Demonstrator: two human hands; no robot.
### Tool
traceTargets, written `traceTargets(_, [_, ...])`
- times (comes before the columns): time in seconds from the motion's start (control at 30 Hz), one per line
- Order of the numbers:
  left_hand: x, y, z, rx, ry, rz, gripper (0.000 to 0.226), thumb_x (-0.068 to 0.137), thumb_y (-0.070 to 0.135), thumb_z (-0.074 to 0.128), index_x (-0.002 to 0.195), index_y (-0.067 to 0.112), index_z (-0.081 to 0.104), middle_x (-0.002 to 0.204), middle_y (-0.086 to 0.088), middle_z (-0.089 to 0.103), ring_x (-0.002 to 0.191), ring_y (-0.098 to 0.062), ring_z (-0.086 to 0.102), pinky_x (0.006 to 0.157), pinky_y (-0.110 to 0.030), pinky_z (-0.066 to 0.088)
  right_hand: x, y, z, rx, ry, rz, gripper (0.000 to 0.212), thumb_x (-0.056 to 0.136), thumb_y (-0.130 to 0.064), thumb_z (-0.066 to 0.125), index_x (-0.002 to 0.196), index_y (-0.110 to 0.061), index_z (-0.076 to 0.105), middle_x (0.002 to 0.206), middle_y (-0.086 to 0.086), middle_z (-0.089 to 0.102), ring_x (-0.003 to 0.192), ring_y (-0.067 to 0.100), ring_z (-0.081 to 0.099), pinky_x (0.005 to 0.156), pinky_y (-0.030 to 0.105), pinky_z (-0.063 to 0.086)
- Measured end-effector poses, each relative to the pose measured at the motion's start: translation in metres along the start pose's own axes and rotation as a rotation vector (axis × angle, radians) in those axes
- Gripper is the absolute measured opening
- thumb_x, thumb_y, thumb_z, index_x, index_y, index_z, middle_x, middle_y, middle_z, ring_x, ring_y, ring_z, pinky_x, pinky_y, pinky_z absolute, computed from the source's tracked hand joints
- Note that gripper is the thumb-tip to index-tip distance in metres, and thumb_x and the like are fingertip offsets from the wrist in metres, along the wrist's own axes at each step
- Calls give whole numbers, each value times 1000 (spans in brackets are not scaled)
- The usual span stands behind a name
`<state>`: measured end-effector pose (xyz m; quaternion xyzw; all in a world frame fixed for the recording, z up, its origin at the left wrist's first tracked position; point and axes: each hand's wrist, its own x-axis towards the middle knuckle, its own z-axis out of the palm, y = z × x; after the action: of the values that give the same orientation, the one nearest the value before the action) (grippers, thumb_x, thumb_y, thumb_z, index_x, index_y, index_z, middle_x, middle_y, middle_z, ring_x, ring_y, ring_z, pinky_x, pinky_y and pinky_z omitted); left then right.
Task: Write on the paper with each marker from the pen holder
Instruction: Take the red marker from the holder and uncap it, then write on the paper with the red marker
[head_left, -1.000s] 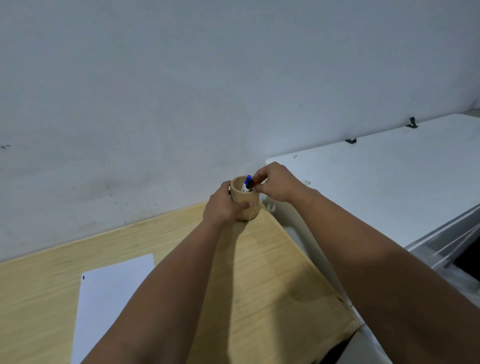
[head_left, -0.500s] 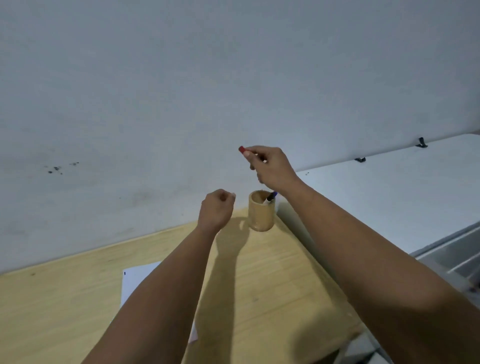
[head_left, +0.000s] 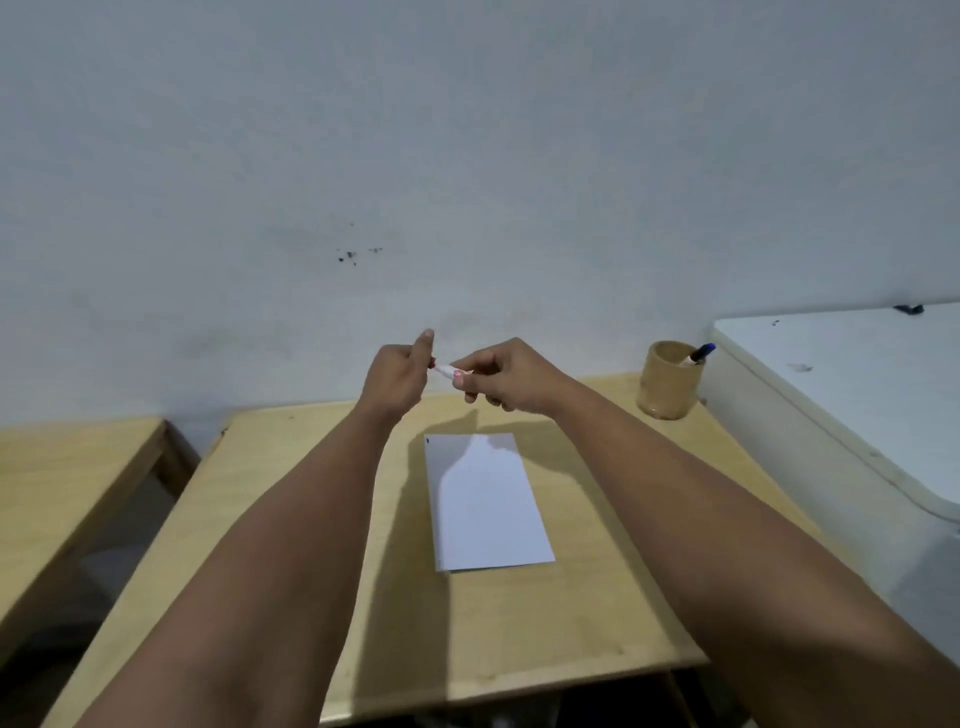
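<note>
Both hands are raised above the far end of a white sheet of paper (head_left: 485, 501) lying on the wooden desk (head_left: 597, 597). My right hand (head_left: 506, 374) grips the white barrel of a red marker (head_left: 448, 370). My left hand (head_left: 397, 374) pinches the marker's cap end; the cap itself is mostly hidden by its fingers. A round wooden pen holder (head_left: 670, 382) stands at the desk's far right corner, with a blue-capped marker (head_left: 698, 354) leaning out of it.
A second wooden table (head_left: 67, 467) stands to the left across a narrow gap. A white cabinet top (head_left: 852, 395) adjoins the desk on the right, just past the pen holder. A plain wall rises behind the desk.
My right hand lifted the red marker out of the pen holder and carried it left over the paper. My left hand released the holder and met the marker's end. The view swung left.
</note>
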<state>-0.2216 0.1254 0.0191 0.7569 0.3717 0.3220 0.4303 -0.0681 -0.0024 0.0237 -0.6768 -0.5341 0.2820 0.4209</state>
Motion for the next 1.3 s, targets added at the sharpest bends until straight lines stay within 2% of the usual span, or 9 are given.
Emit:
traceTargets(0.17, [0,-55,-53,515,135,4,64,105,55,35,64,10,57,83,-3,71,81,-34,63,67,-35,43,13,19,25,-142,113,18,10,102,-24,68,112,-24,68,79,-2,76,68,16,60,65,31,47])
traceTargets(0.43, [-31,-112,-3,1161,-123,189,48,105,49,29,112,17,63,110,-5,69,101,-30,67,71,-35,37,14,10,35,918,334,337,19,97,-14,60,107,-12,77,93,10,74,67,22,66,58,28,46])
traceTargets(0.6, [-34,-120,-2,1156,-131,166,52,104,54,28,111,18,64,110,-3,67,101,-27,65,71,-35,38,10,32,27,1015,355,262,26,101,-2,58,114,-17,74,88,2,73,72,17,69,58,25,49])
traceTargets(0.67, [-35,-117,-5,1118,-130,134,55,101,60,27,111,18,62,108,-2,66,98,-27,66,70,-35,40,9,34,26,930,401,281,3,101,-23,71,102,-21,72,80,-2,68,65,13,64,55,24,44])
traceTargets(0.77, [-41,-112,-10,1032,-74,69,59,95,69,31,114,20,57,108,-1,63,97,-27,64,72,-38,47,11,35,28,857,477,327,35,100,-53,67,87,-20,67,61,-4,57,50,11,53,52,24,34])
traceTargets(0.9, [-71,-96,-12,748,175,419,43,91,58,49,100,19,64,101,1,62,89,-27,58,65,-39,50,11,35,36,738,533,293,26,105,-36,58,97,-16,73,61,0,62,50,15,52,51,24,35])
traceTargets(0.97, [-97,-91,-9,692,91,544,35,91,52,54,103,22,67,110,5,65,95,-24,59,73,-40,50,9,34,43,685,511,277,17,99,-24,63,106,-13,75,69,2,72,54,16,58,52,24,41])
traceTargets(1.1, [-121,-113,-5,755,-223,357,71,92,71,45,147,27,52,160,8,44,148,-20,38,110,-45,42,14,38,67,547,486,251,30,102,-35,66,91,-10,76,67,1,69,51,14,55,48,20,40])
traceTargets(1.3, [-128,-128,0,780,-262,344,76,94,73,36,156,31,40,166,13,30,157,-13,20,120,-40,25,20,55,110,411,392,221,29,90,-44,79,88,-15,77,75,5,75,61,16,65,53,29,53])
